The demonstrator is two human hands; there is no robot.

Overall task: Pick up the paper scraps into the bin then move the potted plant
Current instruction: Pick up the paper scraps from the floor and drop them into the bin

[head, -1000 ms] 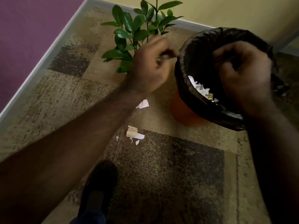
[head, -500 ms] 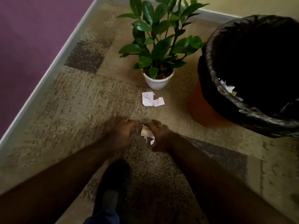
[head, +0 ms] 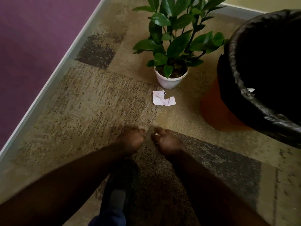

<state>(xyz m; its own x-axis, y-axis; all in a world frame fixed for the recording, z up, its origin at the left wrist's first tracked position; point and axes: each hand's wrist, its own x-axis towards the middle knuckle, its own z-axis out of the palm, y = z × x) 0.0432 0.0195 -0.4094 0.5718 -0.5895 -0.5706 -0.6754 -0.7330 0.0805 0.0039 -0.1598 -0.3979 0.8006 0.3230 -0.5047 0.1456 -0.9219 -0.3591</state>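
At two o'clock from the hands, the bin (head: 244, 101), lined in black, is seen with paper inside. At twelve o'clock the potted plant (head: 171, 77) is set on the carpet (head: 84, 103). Just in front of its pot, a paper scrap (head: 163, 100) is left lying, its long axis from nine to three. The right hand (head: 167, 141), nearer it, is curled around a white bit; the left hand (head: 132, 141) is fisted, contents unclear.
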